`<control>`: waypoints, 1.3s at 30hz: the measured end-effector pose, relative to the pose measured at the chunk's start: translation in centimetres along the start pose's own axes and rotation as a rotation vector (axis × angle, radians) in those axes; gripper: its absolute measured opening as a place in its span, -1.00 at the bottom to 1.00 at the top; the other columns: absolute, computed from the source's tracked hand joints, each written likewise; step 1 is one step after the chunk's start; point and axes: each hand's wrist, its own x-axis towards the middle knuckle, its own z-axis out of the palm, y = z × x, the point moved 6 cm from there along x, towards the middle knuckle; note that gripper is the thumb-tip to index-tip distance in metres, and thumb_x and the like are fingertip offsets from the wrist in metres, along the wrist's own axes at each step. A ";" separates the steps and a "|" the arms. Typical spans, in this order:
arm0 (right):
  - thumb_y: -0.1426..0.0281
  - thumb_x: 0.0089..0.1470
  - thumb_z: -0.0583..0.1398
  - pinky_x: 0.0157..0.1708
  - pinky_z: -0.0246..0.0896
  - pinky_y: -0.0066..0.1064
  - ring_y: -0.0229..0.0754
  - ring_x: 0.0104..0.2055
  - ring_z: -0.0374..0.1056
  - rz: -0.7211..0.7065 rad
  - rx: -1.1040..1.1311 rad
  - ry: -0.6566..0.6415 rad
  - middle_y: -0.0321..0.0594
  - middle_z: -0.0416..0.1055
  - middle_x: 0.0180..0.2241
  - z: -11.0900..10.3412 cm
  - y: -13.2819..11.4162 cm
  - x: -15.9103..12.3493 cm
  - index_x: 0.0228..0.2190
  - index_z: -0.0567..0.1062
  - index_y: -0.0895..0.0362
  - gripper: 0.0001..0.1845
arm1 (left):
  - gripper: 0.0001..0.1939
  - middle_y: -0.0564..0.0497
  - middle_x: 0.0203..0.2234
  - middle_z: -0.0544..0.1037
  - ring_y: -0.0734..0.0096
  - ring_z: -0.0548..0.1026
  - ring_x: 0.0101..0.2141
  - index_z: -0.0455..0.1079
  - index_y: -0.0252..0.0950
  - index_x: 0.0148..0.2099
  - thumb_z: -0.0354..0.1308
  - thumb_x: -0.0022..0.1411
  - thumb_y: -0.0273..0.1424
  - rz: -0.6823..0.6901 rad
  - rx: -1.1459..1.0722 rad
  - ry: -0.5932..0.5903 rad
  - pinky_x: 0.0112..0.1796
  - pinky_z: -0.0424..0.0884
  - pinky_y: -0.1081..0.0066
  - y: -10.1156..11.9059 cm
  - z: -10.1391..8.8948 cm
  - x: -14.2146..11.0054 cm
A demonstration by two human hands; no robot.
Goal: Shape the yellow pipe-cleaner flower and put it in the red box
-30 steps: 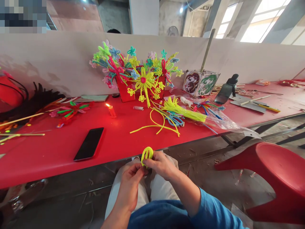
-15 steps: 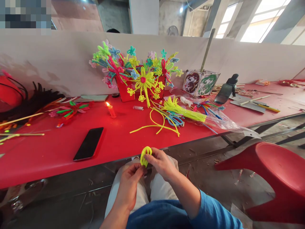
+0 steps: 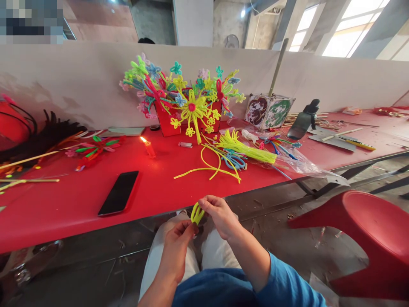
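Over my lap, just off the table's front edge, I hold a looped yellow pipe cleaner (image 3: 197, 213). My left hand (image 3: 178, 238) pinches the lower end of its loops between thumb and fingers. The thumb and fingertips of my right hand (image 3: 219, 215) are closed on the upper end. Beyond my hands, loose yellow pipe cleaners (image 3: 220, 166) curl on the red table (image 3: 159, 187). A thick bundle of yellow pipe cleaners (image 3: 246, 149) lies behind them, partly over blue-handled scissors (image 3: 234, 160).
A lit red candle (image 3: 149, 149) burns behind a black phone (image 3: 119, 193). Pipe-cleaner flowers (image 3: 192, 106) fill red containers at the back. A dark bottle (image 3: 303, 121) and a patterned box (image 3: 271, 111) stand right; a red stool (image 3: 377, 221) is beside me.
My right hand has shifted slightly up and right along the loops, from their side to their upper end. The loops now lean rightward and look narrower. My left hand keeps its pinch.
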 end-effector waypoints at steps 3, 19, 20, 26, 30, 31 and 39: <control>0.07 -0.18 0.22 -0.49 0.11 -0.47 -0.33 -0.58 0.22 0.001 0.008 0.012 -0.34 0.31 -0.63 -0.2 0.2 0.1 -0.63 0.33 0.15 -0.60 | -0.80 0.08 -0.61 0.42 0.48 0.29 -0.50 0.45 -0.33 -0.47 0.28 -0.13 -0.28 0.003 0.000 0.009 -0.42 0.19 0.45 -0.1 -0.1 0.1; 0.10 -0.11 0.18 -0.38 0.12 -0.42 -0.27 -0.47 0.26 -0.034 -0.075 0.056 -0.30 0.36 -0.54 -1.1 0.7 0.5 -0.51 0.42 0.14 -0.66 | -0.72 0.07 -0.62 0.44 0.46 0.35 -0.52 0.42 -0.32 -0.50 0.27 -0.20 -0.20 0.021 -0.005 0.074 -0.42 0.29 0.42 0.7 -0.6 0.8; 0.09 -0.12 0.19 -0.38 0.12 -0.42 -0.27 -0.46 0.26 -0.031 -0.087 0.064 -0.30 0.37 -0.53 -1.3 0.8 0.6 -0.47 0.43 0.14 -0.65 | -0.71 0.08 -0.62 0.44 0.46 0.36 -0.52 0.42 -0.32 -0.51 0.27 -0.21 -0.19 0.040 0.008 0.098 -0.40 0.30 0.41 1.1 -1.0 1.1; 0.07 -0.25 0.26 -0.46 0.08 -0.48 -0.31 -0.47 0.26 0.005 -0.131 0.096 -0.30 0.37 -0.53 -2.4 0.9 0.4 -0.49 0.42 0.17 -0.59 | -0.71 0.06 -0.63 0.47 0.42 0.37 -0.50 0.43 -0.32 -0.47 0.24 -0.20 -0.20 0.181 0.261 0.195 -0.45 0.21 0.45 5.9 -3.0 4.3; 0.10 -0.23 0.25 -0.50 0.06 -0.50 -0.31 -0.48 0.26 0.003 -0.143 0.100 -0.28 0.37 -0.53 -2.5 0.8 0.3 -0.51 0.41 0.16 -0.63 | -0.79 0.09 -0.70 0.44 0.42 0.35 -0.56 0.44 -0.30 -0.52 0.20 -0.17 -0.24 0.261 0.542 0.135 -0.49 0.18 0.46 8.7 -2.8 6.6; 0.11 -0.23 0.25 -0.51 0.06 -0.50 -0.31 -0.48 0.26 0.000 -0.148 0.099 -0.28 0.37 -0.53 -2.5 0.7 0.3 -0.52 0.42 0.16 -0.64 | -0.80 0.10 -0.72 0.42 0.42 0.34 -0.58 0.43 -0.29 -0.55 0.19 -0.16 -0.25 0.275 0.619 0.110 -0.50 0.16 0.46 9.0 -2.5 7.1; 0.18 -0.12 0.17 -0.50 0.09 -0.49 -0.30 -0.48 0.25 -0.059 -0.275 0.108 -0.26 0.37 -0.52 -3.5 -0.1 0.0 -0.51 0.41 0.17 -0.72 | -0.70 0.12 -0.84 0.27 0.44 0.24 -0.70 0.32 -0.24 -0.72 0.11 -0.08 -0.21 0.357 1.161 -0.033 -0.61 0.01 0.45 9.5 -1.2 9.2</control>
